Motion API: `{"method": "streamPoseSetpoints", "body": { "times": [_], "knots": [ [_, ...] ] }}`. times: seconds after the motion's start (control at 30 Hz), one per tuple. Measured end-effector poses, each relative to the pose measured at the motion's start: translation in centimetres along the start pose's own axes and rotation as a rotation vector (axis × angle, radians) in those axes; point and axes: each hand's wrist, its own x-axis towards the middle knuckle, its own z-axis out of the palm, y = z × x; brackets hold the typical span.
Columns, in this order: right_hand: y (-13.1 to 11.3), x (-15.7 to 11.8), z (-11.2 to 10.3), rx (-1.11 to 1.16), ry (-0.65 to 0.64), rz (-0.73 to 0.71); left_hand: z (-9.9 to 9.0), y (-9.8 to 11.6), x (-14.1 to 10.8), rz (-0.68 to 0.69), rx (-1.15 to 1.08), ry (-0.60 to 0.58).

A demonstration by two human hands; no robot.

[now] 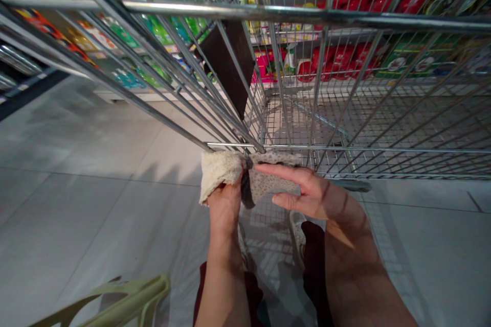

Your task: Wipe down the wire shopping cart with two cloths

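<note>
My left hand (224, 209) rises from below and grips a cream terry cloth (219, 172), its fingers hidden behind the fabric. A grey speckled cloth (270, 181) lies next to it, with a dark fold between them. I cannot tell whether they are one piece. My right hand (309, 191) is beside the grey cloth, its extended fingers resting on it and its thumb apart below. Both cloths sit against the near wire rail of a metal shopping cart (307, 148).
The cart's wire basket holds a dark flat panel (226, 64). Beyond it stand store shelves (345, 56) with red packs and colourful goods. Pale tile floor (76, 163) spreads left, and a pale green plastic object (130, 301) sits at the lower left.
</note>
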Motion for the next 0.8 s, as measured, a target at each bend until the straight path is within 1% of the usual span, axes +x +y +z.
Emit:
{"method": "streamPoseSetpoints", "body": {
  "times": [0.07,0.13,0.2,0.27,0.33,0.43,0.5,0.57,0.63,0.73,0.8],
  "knots": [
    [0.5,0.2,0.6,-0.078,-0.061,0.066,0.0,-0.2,0.0,0.002,0.01,-0.011],
    [1.3,0.4,1.4,-0.203,-0.11,0.202,0.0,-0.5,0.1,0.009,0.031,-0.02],
    [2.0,0.6,2.1,-0.315,-0.129,0.321,0.0,-1.0,0.2,0.036,0.051,-0.03],
    [2.3,0.7,2.4,-0.366,-0.132,0.354,0.0,-1.3,0.3,0.062,0.052,-0.037],
    [2.3,0.8,2.3,-0.363,-0.143,0.344,0.0,-1.3,0.4,0.056,0.056,-0.034],
    [1.6,0.8,1.8,-0.295,-0.147,0.304,0.1,-0.7,0.3,-0.001,0.088,-0.011],
    [0.9,0.8,1.4,-0.198,-0.113,0.195,0.1,-0.2,0.2,-0.022,0.102,-0.003],
    [0.2,0.7,0.9,-0.089,-0.065,0.073,0.0,0.1,0.0,-0.01,0.114,-0.011],
    [-0.3,0.5,0.5,-0.003,-0.002,-0.004,0.0,0.3,-0.1,0.009,0.14,-0.027],
    [-0.4,0.4,0.2,0.028,0.069,-0.005,0.1,0.1,-0.1,0.019,0.2,-0.054],
    [0.1,0.4,0.4,-0.033,0.055,0.06,0.1,0.0,-0.1,0.016,0.222,-0.076]
  ]
}}
